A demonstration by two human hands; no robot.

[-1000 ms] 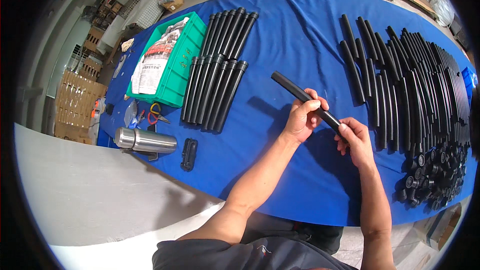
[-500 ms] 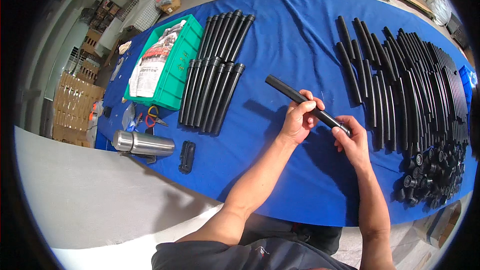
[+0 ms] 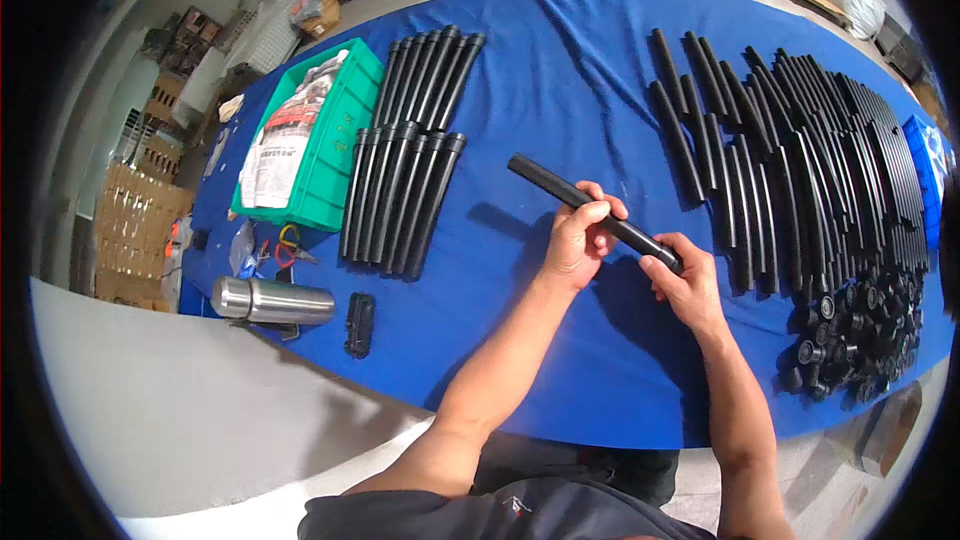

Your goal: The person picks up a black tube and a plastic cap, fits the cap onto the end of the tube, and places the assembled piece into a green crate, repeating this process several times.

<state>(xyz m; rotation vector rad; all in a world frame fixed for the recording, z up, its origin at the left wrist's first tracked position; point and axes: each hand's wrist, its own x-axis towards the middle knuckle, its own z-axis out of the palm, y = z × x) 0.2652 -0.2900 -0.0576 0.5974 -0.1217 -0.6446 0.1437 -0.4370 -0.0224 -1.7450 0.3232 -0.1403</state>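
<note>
A black tube point(image 3: 543, 179) is held slantwise over the table, its far end pointing up and left. My left hand point(image 3: 575, 245) grips it around the middle, thumb on top and fingers curled beneath. At its near right end my right hand point(image 3: 690, 285) is closed around it, with the thumb along the side. My fingers hide most of that end, so I cannot tell whether a cap sits on it. To the right lie many loose black tubes point(image 3: 788, 175) and a heap of black round caps point(image 3: 860, 340). Left of my hands, black tubes with wider ends point(image 3: 395, 202) lie in two rows.
A green crate point(image 3: 330, 155) with newspaper point(image 3: 283, 140) stands at the left. Nearby are scissors point(image 3: 290, 248), a steel flask point(image 3: 275, 300) and a small black part point(image 3: 360, 325). A blue bin point(image 3: 925, 175) sits at the right edge. Blue cloth point(image 3: 560, 60) covers the table.
The view has shifted slightly, so most things sit a little further left. Both hands still hold the tube at nearly the same slant; my right thumb now lies further along its end.
</note>
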